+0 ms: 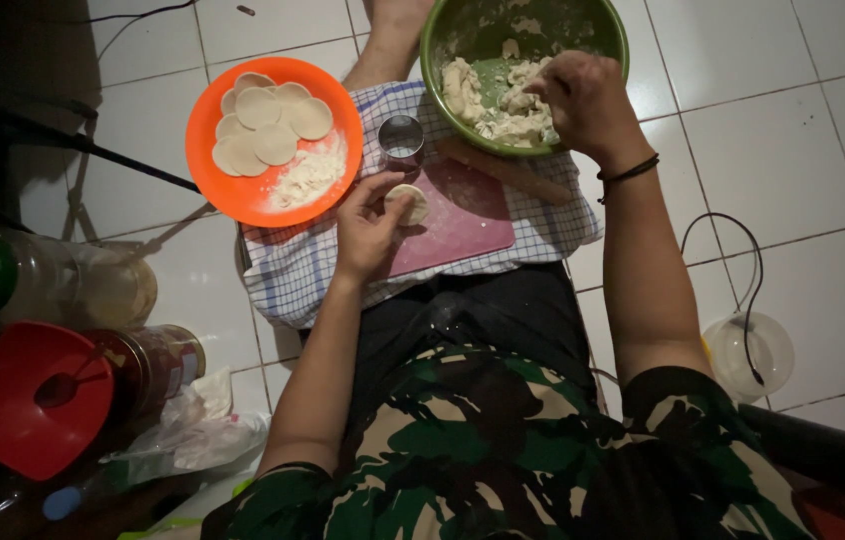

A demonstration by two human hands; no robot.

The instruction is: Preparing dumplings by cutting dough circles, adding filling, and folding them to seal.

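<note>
Packages stood only at the left edge, on the floor.
A clear plastic jar with a green lid [53,285] lay on its side; just below it was a dark jar bearing a pale label [158,362], then a crumpled clear plastic bag [193,430].

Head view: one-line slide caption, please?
Left hand holds a dough round over the pink board; right hand reaches into the green dough bowl.
</note>
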